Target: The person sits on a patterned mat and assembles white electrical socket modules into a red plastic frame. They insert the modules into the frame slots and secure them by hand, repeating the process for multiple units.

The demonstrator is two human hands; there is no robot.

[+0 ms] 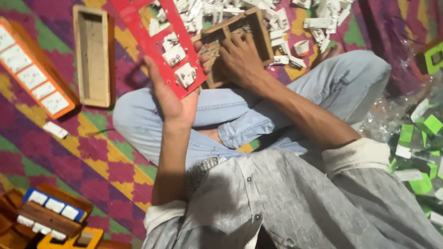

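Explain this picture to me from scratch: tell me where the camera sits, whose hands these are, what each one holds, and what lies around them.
The single picture comes from a camera worn on a person's head, looking down at their own lap and hands. They sit cross-legged in blue jeans on a patterned purple, yellow and green mat.

The left hand grips a flat red panel with white switch pieces fitted in it, held tilted. The right hand reaches into a small compartmented wooden box holding tiny metal parts.

Around them lie a heap of white plastic parts, an empty long wooden box, an orange panel with white switches, and green and white pieces at the right.
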